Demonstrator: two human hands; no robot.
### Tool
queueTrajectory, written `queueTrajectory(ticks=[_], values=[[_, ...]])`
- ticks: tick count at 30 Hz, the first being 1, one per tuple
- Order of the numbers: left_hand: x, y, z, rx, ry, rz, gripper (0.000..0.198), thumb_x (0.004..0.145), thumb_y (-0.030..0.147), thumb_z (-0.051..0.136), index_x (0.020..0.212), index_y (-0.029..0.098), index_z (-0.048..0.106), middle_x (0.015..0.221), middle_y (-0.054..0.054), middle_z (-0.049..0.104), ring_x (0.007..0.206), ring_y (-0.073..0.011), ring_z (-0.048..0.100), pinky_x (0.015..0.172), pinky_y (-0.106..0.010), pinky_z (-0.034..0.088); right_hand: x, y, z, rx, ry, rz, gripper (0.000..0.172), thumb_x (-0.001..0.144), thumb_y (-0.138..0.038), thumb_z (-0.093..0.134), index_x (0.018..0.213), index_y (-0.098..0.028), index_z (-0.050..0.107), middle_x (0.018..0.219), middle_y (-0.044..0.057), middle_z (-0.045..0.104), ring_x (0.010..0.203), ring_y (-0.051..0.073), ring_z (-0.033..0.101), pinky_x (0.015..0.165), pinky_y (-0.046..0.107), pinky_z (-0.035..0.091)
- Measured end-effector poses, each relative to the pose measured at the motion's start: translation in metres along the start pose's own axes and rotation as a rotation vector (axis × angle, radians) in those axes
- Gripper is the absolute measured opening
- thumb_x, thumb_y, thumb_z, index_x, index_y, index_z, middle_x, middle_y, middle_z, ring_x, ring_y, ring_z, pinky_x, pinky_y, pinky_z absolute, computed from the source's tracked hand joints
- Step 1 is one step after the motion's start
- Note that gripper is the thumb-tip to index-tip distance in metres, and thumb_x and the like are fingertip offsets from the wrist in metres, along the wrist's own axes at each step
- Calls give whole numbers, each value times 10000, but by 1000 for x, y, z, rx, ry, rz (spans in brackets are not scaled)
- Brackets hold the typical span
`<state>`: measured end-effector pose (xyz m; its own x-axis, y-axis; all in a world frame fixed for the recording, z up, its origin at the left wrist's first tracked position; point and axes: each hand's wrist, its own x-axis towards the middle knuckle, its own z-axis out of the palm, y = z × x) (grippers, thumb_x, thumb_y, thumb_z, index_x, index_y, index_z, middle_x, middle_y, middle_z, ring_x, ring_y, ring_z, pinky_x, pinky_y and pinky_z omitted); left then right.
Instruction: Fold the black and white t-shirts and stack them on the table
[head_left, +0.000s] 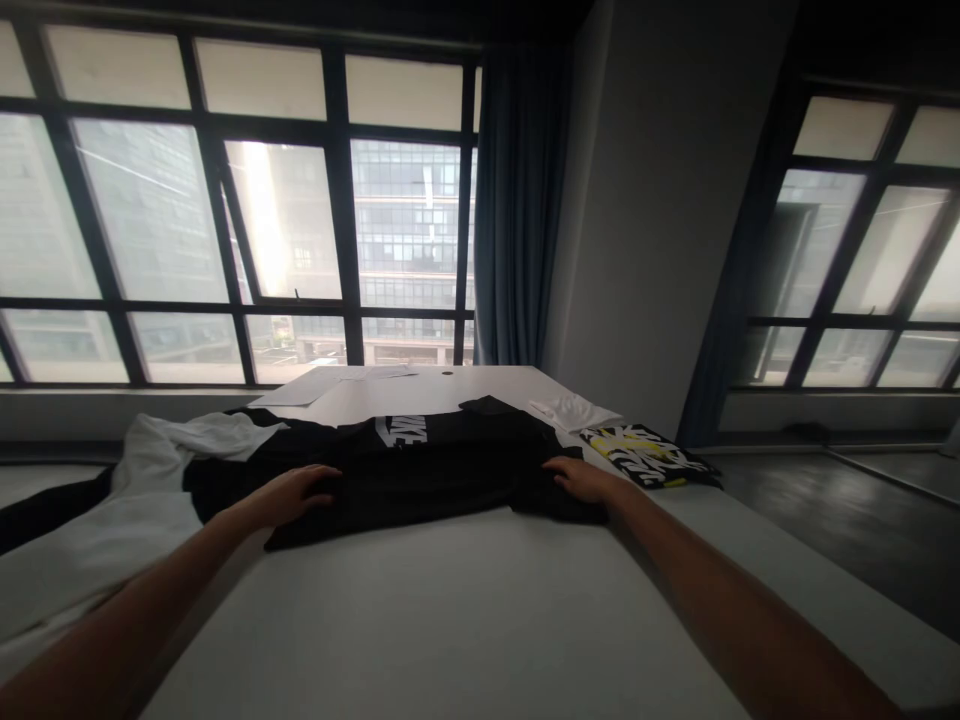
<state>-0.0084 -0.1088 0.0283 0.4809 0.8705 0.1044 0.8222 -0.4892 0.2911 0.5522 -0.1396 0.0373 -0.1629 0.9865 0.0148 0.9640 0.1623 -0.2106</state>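
A black garment (450, 470) with white lettering lies spread across the white table. At its left side my left hand (296, 493) rests on or just over the cloth, thumb and fingers apart. My right hand (581, 478) touches the garment near its right end, with the fingers spread over the fabric. Neither hand is wrapped round anything that shows.
White cloth (161, 480) and more dark clothing are heaped at the left. A folded white garment (574, 411) and a black, white and yellow patterned one (645, 456) lie at the right. Paper sheets (300, 388) lie at the table's (435, 620) far end.
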Motion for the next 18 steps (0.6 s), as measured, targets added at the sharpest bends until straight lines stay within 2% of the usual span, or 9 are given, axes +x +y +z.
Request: queueTrajectory(ticks=[1, 3, 5, 7, 10, 14, 18], values=[[-7, -6, -3, -45, 12, 13, 582, 804, 542, 540, 1274, 216, 645, 1381, -90, 607, 1279, -304, 547, 1113, -422, 393, -4, 11, 0, 58, 22, -18, 526, 796, -137, 538, 1310, -192, 634, 1408, 95, 570, 1306, 226, 518, 1134, 337, 349], [-21, -19, -8, -128, -35, 13, 461, 792, 495, 545, 1130, 239, 725, 1366, -68, 622, 1271, -298, 558, 1109, -404, 406, -13, 33, -3, 153, 37, -29, 599, 711, -85, 525, 1285, -199, 651, 1378, 74, 598, 1306, 226, 518, 1147, 356, 330], [-33, -28, -13, -186, -96, 5, 412, 779, 444, 559, 1109, 274, 739, 1409, -36, 589, 1314, -293, 521, 1127, -403, 387, -22, 50, -10, 189, 0, 1, 675, 609, -43, 515, 1241, -206, 683, 1348, 67, 622, 1306, 240, 519, 1149, 367, 324], [-42, -31, -17, -207, -141, -13, 425, 745, 395, 604, 1142, 303, 728, 1451, -15, 549, 1356, -300, 475, 1144, -411, 362, -31, 53, -18, 185, -39, 48, 716, 548, -23, 516, 1206, -231, 707, 1356, 58, 615, 1324, 257, 499, 1155, 377, 313], [-47, -26, -19, -207, -175, -49, 461, 672, 320, 660, 1127, 312, 738, 1490, -12, 504, 1381, -327, 434, 1143, -413, 359, -41, 37, -28, 189, -126, 45, 735, 524, -30, 574, 1208, -260, 710, 1435, 49, 544, 1356, 283, 458, 1156, 378, 311], [-45, -8, -16, -194, -156, -34, 440, 633, 234, 622, 1046, 284, 765, 1494, -24, 500, 1359, -334, 463, 1097, -406, 417, -49, 1, -33, 226, -260, -25, 671, 543, -166, 718, 1206, -272, 714, 1520, 55, 437, 1354, 322, 448, 1109, 379, 376], [-41, 14, -21, -199, -99, 44, 342, 670, 214, 549, 920, 257, 779, 1422, -24, 576, 1310, -295, 522, 1102, -386, 413, -50, -18, -28, 213, -219, -89, 398, 574, -250, 743, 969, -233, 786, 1452, 69, 503, 1252, 309, 538, 1066, 357, 414]])
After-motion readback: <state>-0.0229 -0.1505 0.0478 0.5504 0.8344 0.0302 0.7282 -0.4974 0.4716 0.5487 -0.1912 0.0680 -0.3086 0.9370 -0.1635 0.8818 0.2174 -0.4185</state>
